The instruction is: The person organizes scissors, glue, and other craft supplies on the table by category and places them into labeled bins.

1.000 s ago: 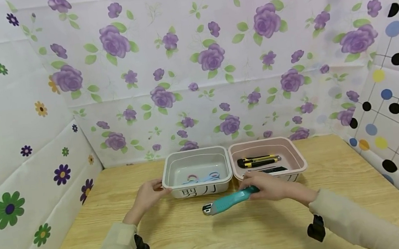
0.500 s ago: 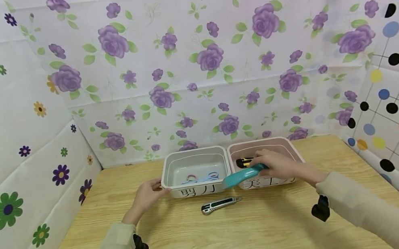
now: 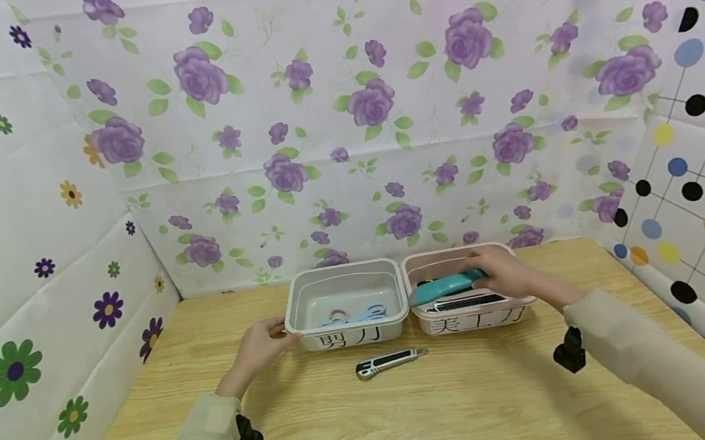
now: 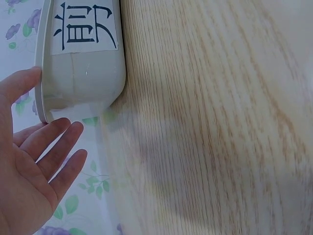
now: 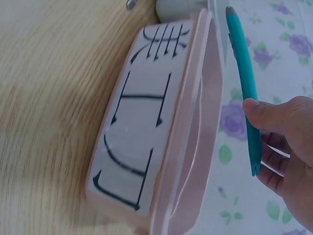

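My right hand (image 3: 496, 273) pinches a teal utility knife (image 3: 443, 287) by one end, thumb against fingers. The knife is held over the pink bin (image 3: 431, 323), its grey-tipped end pointing left toward the neighbouring bin. In the right wrist view the teal utility knife (image 5: 244, 73) shows edge-on above the rim. My left hand (image 3: 261, 348) rests at the left front corner of the grey bin (image 3: 313, 340), thumb at the rim and loosely extended fingers by the end wall. On the table in front lies a silver-and-black utility knife (image 3: 390, 362).
Scissors (image 3: 362, 315) with light blue and reddish handles lie in the grey bin. Inside the pink bin are a black snap-off knife (image 3: 467, 302) and others partly covered. Both bins stand side by side near the floral cloth wall (image 3: 319, 144), with black-character labels in front.
My right hand has lifted the teal utility knife from in front of the bins back and right to over the pink bin, uncovering the silver knife. The left hand has stayed put.
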The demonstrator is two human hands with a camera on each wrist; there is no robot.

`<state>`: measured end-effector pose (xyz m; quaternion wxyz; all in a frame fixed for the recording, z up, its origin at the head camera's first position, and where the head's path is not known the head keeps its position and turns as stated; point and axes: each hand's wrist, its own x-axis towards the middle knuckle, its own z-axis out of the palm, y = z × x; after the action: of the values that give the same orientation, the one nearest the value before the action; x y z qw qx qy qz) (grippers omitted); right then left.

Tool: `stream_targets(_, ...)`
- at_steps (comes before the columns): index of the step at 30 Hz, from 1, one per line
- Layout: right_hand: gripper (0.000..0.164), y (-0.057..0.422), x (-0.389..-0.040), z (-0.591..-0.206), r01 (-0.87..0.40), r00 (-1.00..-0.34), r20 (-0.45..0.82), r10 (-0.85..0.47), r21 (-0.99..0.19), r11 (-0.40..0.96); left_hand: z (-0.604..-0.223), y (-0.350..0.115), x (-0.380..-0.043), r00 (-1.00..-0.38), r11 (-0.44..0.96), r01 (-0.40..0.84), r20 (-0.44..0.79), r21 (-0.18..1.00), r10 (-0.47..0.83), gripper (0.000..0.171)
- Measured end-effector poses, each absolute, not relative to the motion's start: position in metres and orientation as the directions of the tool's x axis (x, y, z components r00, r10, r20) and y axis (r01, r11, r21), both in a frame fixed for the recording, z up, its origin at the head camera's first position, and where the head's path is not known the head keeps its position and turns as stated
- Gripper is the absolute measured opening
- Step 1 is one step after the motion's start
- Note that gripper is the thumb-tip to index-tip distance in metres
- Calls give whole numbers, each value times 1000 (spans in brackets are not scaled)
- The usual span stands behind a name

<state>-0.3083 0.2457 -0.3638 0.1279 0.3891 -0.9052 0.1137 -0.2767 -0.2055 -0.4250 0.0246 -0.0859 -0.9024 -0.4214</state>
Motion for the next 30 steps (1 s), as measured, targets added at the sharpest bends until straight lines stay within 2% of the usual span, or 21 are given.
stream_targets(14,27,263,-318,-377,-646,-761,259,-595,-219,731,-428,-205,-278,-986,600,167,115,783,124,60)
stream_targets(18,27,266,-323,-384,-625,-777,263,-572,-211,751,-428,-205,-278,-985,591,167,113,789,128,59)
stream_targets(30,24,270,-333,-403,-642,-749,314,-584,-124,757,-428,-205,-278,-985,598,171,115,783,130,59)
